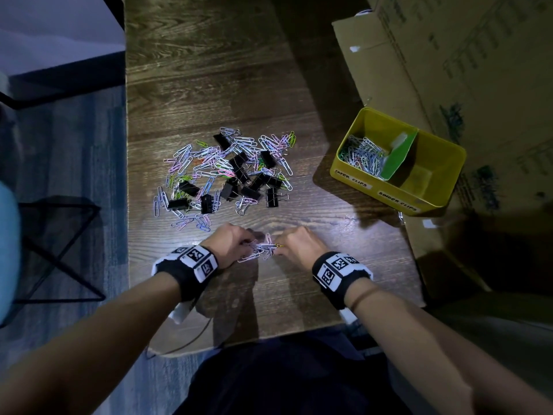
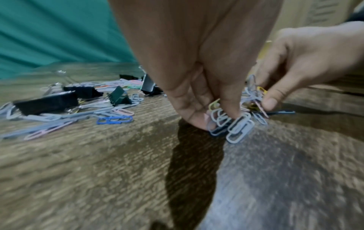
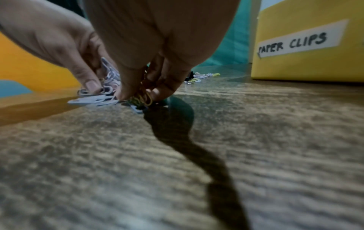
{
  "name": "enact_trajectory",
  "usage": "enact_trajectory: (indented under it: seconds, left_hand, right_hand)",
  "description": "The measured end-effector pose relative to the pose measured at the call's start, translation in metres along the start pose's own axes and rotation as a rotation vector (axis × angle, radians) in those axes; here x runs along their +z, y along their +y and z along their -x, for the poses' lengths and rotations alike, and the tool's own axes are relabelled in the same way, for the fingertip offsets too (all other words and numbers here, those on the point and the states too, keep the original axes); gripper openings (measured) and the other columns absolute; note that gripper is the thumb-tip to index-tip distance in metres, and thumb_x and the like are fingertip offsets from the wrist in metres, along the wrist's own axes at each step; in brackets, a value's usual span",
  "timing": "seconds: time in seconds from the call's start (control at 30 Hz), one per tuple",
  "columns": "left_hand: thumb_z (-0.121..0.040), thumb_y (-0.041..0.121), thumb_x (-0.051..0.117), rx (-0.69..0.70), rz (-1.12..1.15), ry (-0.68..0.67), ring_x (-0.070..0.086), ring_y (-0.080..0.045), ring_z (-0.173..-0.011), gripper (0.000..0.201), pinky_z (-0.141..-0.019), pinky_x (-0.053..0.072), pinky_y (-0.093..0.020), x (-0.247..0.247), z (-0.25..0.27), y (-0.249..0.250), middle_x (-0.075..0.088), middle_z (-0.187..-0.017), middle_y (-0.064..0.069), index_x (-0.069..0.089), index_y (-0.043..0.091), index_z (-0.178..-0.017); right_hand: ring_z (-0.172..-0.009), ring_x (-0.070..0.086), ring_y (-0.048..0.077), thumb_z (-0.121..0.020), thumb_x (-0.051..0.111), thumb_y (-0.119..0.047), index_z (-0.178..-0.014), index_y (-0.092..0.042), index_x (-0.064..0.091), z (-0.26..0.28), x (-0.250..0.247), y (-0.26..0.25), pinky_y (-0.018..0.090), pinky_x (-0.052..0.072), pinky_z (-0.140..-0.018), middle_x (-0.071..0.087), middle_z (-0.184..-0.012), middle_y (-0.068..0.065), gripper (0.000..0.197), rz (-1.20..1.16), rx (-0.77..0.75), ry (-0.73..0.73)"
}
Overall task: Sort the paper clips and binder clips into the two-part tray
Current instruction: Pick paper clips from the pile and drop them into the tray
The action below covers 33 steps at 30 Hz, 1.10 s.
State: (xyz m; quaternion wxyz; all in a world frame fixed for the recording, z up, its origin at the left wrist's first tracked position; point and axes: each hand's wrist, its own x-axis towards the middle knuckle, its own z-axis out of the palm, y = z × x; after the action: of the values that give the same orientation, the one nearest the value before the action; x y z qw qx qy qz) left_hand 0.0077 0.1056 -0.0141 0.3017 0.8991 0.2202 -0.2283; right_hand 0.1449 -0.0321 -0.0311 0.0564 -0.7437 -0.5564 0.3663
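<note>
A mixed pile of coloured paper clips [image 1: 209,163] and black binder clips [image 1: 239,172] lies mid-table. Nearer me, a small bunch of paper clips [image 1: 261,249] sits on the wood between my hands. My left hand [image 1: 236,245] pinches its left side with curled fingers [image 2: 197,118]; the pale clips [image 2: 236,127] show under them. My right hand [image 1: 291,245] pinches the right side, with a yellow clip [image 3: 146,97] under its fingertips [image 3: 126,93]. The yellow two-part tray [image 1: 443,163] stands at right, with paper clips [image 1: 363,155] in its left part, labelled "PAPER CLIPS" [image 3: 295,43].
A green divider [image 1: 399,157] splits the tray; the right part, labelled for binder clips, looks bare. Cardboard boxes [image 1: 449,55] crowd the table's right side behind the tray. The table's left edge [image 1: 127,175] drops to carpet with a black wire stand [image 1: 59,250].
</note>
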Motion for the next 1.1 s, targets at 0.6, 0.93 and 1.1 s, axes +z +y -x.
enact_trajectory:
  seconds: [0.6,0.93,1.1]
  left_hand:
    - [-0.07,0.022,0.073,0.144,0.735,0.11,0.057,-0.016,-0.062,0.015,-0.065,0.05,-0.034,-0.076,-0.033,0.055,0.07,-0.07,-0.001,0.075,0.021,-0.085]
    - [-0.077,0.0,0.07,0.232,0.941,0.222,0.054,-0.017,-0.061,0.012,-0.062,0.048,-0.029,-0.124,-0.127,0.155,0.062,-0.069,-0.01,0.071,0.012,-0.082]
    - [-0.082,0.009,0.067,0.087,0.787,0.222,0.056,-0.015,-0.058,0.021,-0.061,0.045,-0.029,-0.104,-0.164,0.175,0.064,-0.071,-0.007,0.07,0.006,-0.102]
  right_hand:
    - [-0.077,0.066,0.017,-0.078,0.075,-0.02,-0.1,-0.01,0.073,0.041,-0.07,0.017,0.034,0.056,-0.075,0.072,-0.09,0.004,0.024,-0.806,0.114,0.554]
    - [-0.058,0.06,-0.007,-0.079,0.074,-0.01,-0.093,-0.012,0.071,0.044,-0.155,0.06,0.014,0.05,-0.059,0.069,-0.071,-0.016,0.015,-1.032,0.186,1.035]
    - [-0.071,0.064,0.004,-0.082,0.072,-0.018,-0.095,-0.01,0.07,0.018,-0.158,0.098,0.025,0.056,-0.073,0.071,-0.089,0.007,0.015,-0.888,0.361,0.934]
